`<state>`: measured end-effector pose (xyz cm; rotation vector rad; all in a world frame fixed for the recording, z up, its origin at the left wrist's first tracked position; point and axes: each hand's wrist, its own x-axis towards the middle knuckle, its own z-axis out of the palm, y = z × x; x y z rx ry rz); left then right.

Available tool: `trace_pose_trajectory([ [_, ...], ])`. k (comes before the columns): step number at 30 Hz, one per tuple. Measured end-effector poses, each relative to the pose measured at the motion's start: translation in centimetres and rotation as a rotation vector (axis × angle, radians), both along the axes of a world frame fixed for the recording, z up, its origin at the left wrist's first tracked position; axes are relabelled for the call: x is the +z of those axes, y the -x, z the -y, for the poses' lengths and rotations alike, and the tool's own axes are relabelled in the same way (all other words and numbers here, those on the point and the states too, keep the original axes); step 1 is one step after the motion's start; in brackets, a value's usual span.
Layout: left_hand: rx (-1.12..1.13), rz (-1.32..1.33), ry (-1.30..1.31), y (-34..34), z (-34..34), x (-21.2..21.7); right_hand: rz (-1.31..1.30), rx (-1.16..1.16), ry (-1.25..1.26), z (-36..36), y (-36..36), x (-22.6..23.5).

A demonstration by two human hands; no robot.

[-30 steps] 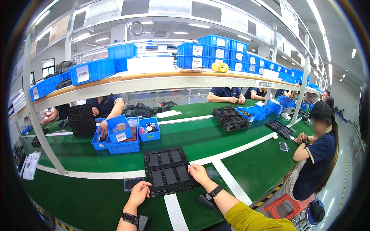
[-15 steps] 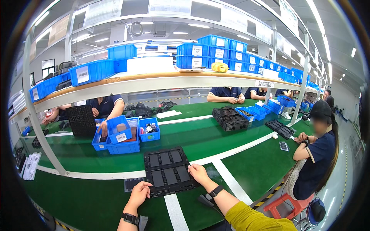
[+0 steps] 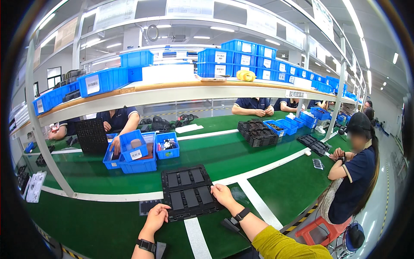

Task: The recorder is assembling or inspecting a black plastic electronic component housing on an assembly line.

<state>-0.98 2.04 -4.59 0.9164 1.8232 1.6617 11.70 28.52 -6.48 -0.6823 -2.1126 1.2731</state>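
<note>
A black plastic tray [image 3: 189, 183] lies on the green bench top in front of me. Flat dark rectangular pieces [image 3: 176, 200] fill its pockets in two rows. My left hand [image 3: 156, 217] is closed at the tray's near left edge, fingertips against the rim. On the opposite side, my right hand [image 3: 223, 195] pinches the right edge. Partly under the tray's left side, a thin dark sheet-like item [image 3: 148, 206] shows; I cannot make out its kind. Each of my wrists wears a dark band.
Blue bins [image 3: 138, 159] stand beyond the tray on the left, near a co-worker's hand and an upright black tray [image 3: 91, 136]. Stacked black trays [image 3: 257, 134] sit farther right. A shelf [image 3: 172, 88] crosses above the bench. A co-worker [image 3: 355, 172] sits at right.
My hands and the tray have stayed in place. At the far left, a co-worker's hand and the upright black tray have shifted slightly.
</note>
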Motion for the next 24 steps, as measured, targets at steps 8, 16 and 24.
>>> trace_pose_trajectory([
  [8,-0.001,0.011,0.001,0.08,-0.09,0.19,0.002,0.003,0.011,-0.17,0.14,-0.15],
  [16,0.002,0.004,-0.010,-0.03,-0.09,0.08,-0.009,0.003,0.014,-0.07,0.11,-0.15],
  [24,-0.008,-0.013,-0.010,-0.10,0.01,0.28,0.003,-0.005,-0.007,-0.44,0.25,-0.64],
])
